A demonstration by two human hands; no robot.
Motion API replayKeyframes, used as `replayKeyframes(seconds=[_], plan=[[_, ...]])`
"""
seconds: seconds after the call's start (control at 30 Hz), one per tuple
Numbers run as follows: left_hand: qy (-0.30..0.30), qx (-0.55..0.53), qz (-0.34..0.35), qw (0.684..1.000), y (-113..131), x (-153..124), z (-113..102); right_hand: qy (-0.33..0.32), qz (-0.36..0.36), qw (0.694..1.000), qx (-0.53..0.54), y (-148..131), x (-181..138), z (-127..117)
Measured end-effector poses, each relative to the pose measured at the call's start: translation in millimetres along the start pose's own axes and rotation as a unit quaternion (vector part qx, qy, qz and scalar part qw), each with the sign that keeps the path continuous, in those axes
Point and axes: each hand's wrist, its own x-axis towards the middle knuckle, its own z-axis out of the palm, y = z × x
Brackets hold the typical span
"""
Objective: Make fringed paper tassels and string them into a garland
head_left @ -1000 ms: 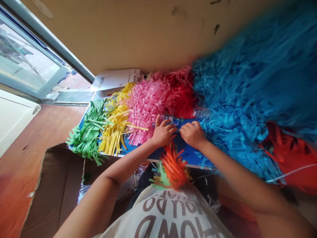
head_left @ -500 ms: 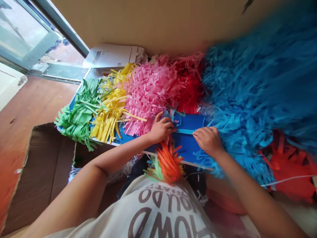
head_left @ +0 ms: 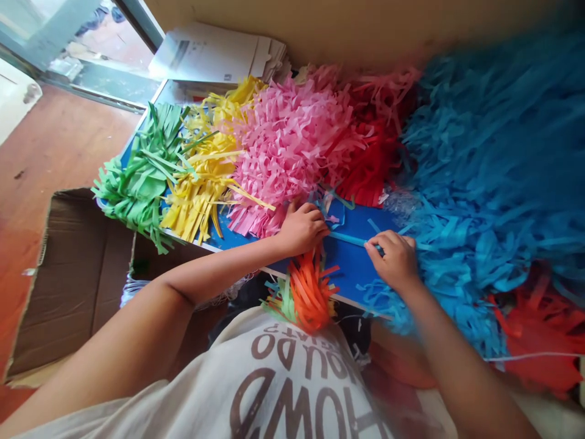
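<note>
My left hand [head_left: 304, 228] is closed around the top of an orange paper tassel [head_left: 313, 292], whose fringe hangs over the blue table's front edge. Pale green and yellow strips show beside the orange ones. From that grip a narrow blue paper strip [head_left: 348, 238] runs to the right, pulled straight just above the tabletop. Its other end is pinched between the thumb and fingers of my right hand [head_left: 393, 259]. The tassel's top and the strip's left end are hidden behind my left fingers.
Fringed paper in green [head_left: 141, 177], yellow [head_left: 201, 183], pink [head_left: 292, 146] and red [head_left: 370, 164] lies along the table [head_left: 351, 271]. A large blue fringe pile [head_left: 493, 171] fills the right. Stacked white sheets [head_left: 210, 52] sit behind; a cardboard box [head_left: 68, 286] stands lower left.
My right hand has shifted slightly right, and its fingers now show a clearer pinch on the blue strip. My left hand keeps its hold on the tassel. The camera view has tilted down a little.
</note>
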Motion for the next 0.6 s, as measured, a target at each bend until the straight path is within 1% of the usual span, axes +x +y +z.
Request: replayKeyframes(seconds=[0.17, 0.33, 0.4, 0.43, 0.5, 0.6], plan=[[-0.010, 0.034, -0.024, 0.999, 6.3, 5.4, 2.5, -0.008, 0.027, 1.000, -0.014, -2.7, 4.8, 2.6], [-0.032, 0.041, -0.008, 0.999, 5.2, 8.1, 2.7, -0.024, 0.052, 0.998, -0.010, 1.8, 9.8, 5.2], [-0.030, 0.037, -0.001, 0.999, 4.7, 9.0, 2.3, -0.020, 0.059, 0.998, -0.008, 1.6, 11.3, 2.6], [-0.028, 0.030, 0.013, 0.999, 4.6, 9.5, 1.8, -0.013, 0.054, 0.998, -0.016, 0.2, 11.9, 0.1], [-0.027, 0.012, 0.065, 0.997, 4.8, 10.5, 0.3, 0.003, 0.013, 0.999, -0.049, -5.5, 12.7, -6.0], [-0.041, 0.002, 0.144, 0.989, 5.2, 12.1, -3.1, 0.005, -0.109, 0.990, -0.087, -16.7, 13.7, -13.1]])
